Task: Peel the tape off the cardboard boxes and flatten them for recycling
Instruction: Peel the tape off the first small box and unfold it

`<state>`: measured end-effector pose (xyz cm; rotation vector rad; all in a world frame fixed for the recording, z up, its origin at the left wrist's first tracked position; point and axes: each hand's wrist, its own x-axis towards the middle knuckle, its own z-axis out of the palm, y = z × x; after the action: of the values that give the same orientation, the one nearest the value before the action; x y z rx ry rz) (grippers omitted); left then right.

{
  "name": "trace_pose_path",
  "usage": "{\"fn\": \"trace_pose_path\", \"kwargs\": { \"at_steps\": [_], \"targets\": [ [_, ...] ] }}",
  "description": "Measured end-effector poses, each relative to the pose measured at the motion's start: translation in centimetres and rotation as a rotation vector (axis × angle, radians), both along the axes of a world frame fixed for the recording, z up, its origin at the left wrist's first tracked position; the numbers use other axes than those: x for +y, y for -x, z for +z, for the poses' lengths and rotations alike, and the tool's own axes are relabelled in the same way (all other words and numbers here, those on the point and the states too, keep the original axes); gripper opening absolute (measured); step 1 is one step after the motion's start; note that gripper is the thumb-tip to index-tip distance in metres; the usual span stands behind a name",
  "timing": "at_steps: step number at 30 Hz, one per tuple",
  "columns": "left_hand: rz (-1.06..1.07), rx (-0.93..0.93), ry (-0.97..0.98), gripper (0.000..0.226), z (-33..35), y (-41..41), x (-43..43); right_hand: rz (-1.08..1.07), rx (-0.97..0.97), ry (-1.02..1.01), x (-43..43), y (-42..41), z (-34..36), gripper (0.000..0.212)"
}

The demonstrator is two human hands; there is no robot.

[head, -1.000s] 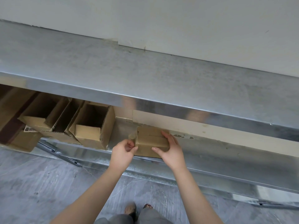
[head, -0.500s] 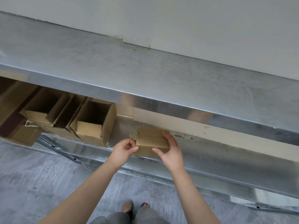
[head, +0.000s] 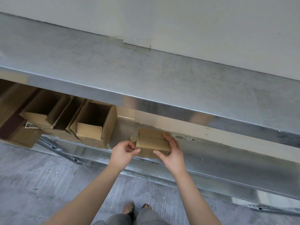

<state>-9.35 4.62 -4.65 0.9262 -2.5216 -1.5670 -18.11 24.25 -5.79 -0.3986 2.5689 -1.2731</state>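
Observation:
A small closed cardboard box (head: 151,141) sits on the lower metal shelf (head: 211,156) under the steel table. My right hand (head: 172,151) grips its right end, thumb on the front face and fingers over the top. My left hand (head: 123,151) pinches at the box's left front corner, where a loose end of clear tape (head: 134,138) sticks out. The seam between the top flaps is visible.
The steel table top (head: 146,75) overhangs the shelf. Left of the small box stand three open cardboard boxes (head: 95,125), with flattened cardboard (head: 14,101) behind them. Below lies grey concrete floor (head: 40,184), and my feet show at the bottom.
My left hand has shifted slightly right, its fingertips now against the box's left front corner. The right hand keeps its grip. The view has drifted a little.

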Motion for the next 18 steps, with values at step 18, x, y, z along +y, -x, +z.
{"fn": "trace_pose_path", "kwargs": {
  "at_steps": [18],
  "targets": [
    [-0.030, 0.017, 0.158, 0.023, -0.1, 0.9, -0.4, -0.001, -0.210, 0.115, -0.5, 1.7, 1.1, 0.087]
  ]
}}
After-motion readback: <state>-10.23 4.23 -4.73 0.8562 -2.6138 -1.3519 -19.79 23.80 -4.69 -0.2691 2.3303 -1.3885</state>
